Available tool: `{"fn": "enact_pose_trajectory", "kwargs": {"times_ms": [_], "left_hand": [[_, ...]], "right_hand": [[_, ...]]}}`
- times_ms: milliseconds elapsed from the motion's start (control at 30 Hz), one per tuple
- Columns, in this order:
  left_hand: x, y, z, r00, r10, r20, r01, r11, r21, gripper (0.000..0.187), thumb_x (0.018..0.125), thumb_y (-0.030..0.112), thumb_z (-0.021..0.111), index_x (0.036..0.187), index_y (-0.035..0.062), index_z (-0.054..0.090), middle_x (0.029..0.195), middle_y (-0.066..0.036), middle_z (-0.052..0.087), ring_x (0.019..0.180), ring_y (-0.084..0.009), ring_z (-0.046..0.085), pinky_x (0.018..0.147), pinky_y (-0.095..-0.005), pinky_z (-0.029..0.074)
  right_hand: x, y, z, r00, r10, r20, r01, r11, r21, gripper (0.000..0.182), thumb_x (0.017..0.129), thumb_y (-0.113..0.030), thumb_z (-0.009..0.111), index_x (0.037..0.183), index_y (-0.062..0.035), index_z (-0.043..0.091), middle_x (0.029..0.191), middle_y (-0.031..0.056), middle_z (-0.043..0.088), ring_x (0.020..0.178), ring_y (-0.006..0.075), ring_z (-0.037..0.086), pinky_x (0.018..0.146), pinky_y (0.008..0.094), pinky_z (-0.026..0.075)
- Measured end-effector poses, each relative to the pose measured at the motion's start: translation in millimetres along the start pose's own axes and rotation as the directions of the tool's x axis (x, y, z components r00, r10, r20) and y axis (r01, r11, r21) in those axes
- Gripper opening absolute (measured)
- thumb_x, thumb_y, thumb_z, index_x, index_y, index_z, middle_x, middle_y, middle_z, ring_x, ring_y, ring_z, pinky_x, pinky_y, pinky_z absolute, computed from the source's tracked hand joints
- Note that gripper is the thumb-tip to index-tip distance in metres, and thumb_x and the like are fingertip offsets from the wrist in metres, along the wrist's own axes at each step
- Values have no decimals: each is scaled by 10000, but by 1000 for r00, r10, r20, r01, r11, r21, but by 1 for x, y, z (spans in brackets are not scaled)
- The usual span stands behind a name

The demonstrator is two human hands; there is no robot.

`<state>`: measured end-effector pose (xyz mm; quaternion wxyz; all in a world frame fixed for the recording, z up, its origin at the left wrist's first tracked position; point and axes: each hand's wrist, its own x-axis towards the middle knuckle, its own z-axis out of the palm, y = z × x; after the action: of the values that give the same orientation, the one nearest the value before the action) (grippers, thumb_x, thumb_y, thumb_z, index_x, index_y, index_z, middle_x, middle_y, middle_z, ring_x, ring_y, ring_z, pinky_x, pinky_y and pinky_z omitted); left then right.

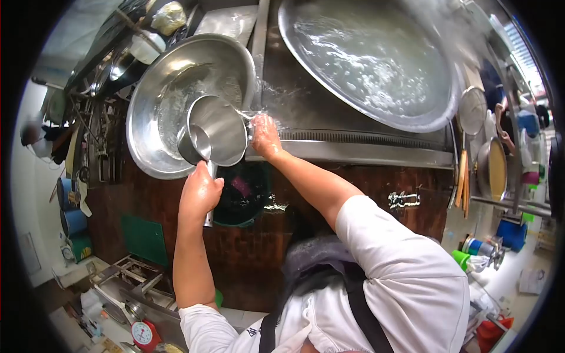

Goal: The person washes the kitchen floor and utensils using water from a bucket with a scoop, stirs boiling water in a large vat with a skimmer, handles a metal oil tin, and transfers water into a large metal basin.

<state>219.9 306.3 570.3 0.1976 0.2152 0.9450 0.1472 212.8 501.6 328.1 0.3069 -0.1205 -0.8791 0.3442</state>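
Note:
My left hand (201, 189) is closed around the upright handle of a small metal dipper (188, 149). The dipper's bowl sits against a larger metal jug (222, 120), overlapping its mouth. Gripping the jug's side, where its handle is mostly hidden, is my right hand (266, 137), wet and with fingers curled. Both vessels are tilted over a wide metal basin (141, 132), which has water in it. Whether liquid is inside the jug cannot be made out.
A large round pan (438, 120) of bubbling, steaming water stands on the metal stove top (288, 100) at the right. Below the basin is a dark bucket (235, 217). A green board (144, 238) leans at lower left; strainers (472, 110) hang at right.

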Motion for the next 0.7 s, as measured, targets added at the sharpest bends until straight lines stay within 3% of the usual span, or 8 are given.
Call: {"fn": "enact_pose_trajectory", "kwargs": {"times_ms": [100, 200, 333, 400, 467, 533, 600, 700], "left_hand": [[5, 46, 22, 996, 82, 19, -84, 984, 154, 305, 802, 114, 661, 1000, -69, 518, 922, -315, 659, 920, -472, 649, 821, -523, 517], [13, 91, 50, 988, 141, 69, -155, 949, 276, 220, 819, 77, 565, 985, -63, 531, 902, -281, 681, 858, -428, 689, 771, -493, 560], [18, 160, 95, 973, 226, 56, -229, 882, 412, 313, 864, 114, 520, 1079, -112, 538, 938, -235, 689, 814, -324, 731, 691, -392, 602], [24, 177, 123, 967, 252, 33, -245, 887, 392, 423, 885, 101, 489, 1220, -156, 487, 967, -240, 684, 811, -314, 734, 685, -375, 603], [25, 196, 134, 973, 227, 40, -222, 873, 435, 363, 892, 108, 480, 1165, -130, 509, 966, -249, 682, 828, -334, 729, 713, -395, 599], [21, 203, 138, 978, 210, 21, -202, 903, 378, 317, 891, 112, 495, 1115, -110, 518, 959, -264, 677, 846, -367, 718, 740, -424, 589], [19, 197, 142, 978, 208, -13, -196, 941, 274, 224, 882, 126, 549, 1019, -51, 540, 946, -276, 672, 865, -422, 694, 770, -478, 563], [15, 171, 167, 974, 193, -119, -186, 980, 69, 251, 904, 218, 621, 988, -11, 562, 927, -240, 678, 823, -412, 686, 722, -474, 550]], "right_hand": [[-26, 24, -10, 998, -34, 51, 41, 989, -145, 162, 750, -72, 580, 902, -19, 559, 915, 221, 565, 919, 413, 538, 794, 524, 445], [-61, 50, -35, 918, 33, 395, 55, 976, -211, 168, 790, -156, 548, 824, 4, 591, 892, 248, 593, 899, 415, 566, 814, 493, 461], [-102, 95, -103, 986, -68, 150, 110, 950, -291, 273, 866, -280, 601, 930, -19, 654, 962, 211, 650, 987, 378, 600, 967, 509, 437], [-113, 129, -148, 954, 48, 295, 82, 908, -411, 363, 886, -347, 606, 1059, -32, 652, 1043, 197, 662, 1046, 372, 608, 1021, 506, 420], [-143, 178, -178, 983, 109, 148, -41, 915, -401, 409, 897, -327, 593, 1173, -26, 616, 1135, 188, 640, 1117, 363, 576, 1049, 501, 397], [-149, 206, -238, 975, 137, 176, -25, 852, -523, 478, 944, -394, 494, 1288, -75, 582, 1296, 173, 570, 1221, 345, 509, 1112, 507, 339], [-154, 234, -284, 902, 361, 239, -93, 700, -708, 483, 951, -398, 476, 1319, -98, 561, 1373, 158, 523, 1279, 345, 453, 1127, 553, 294], [-166, 259, -326, 915, 344, -212, -362, 464, -809, 469, 933, -346, 499, 1299, -61, 565, 1329, 172, 540, 1274, 383, 448, 1115, 601, 278]]}}
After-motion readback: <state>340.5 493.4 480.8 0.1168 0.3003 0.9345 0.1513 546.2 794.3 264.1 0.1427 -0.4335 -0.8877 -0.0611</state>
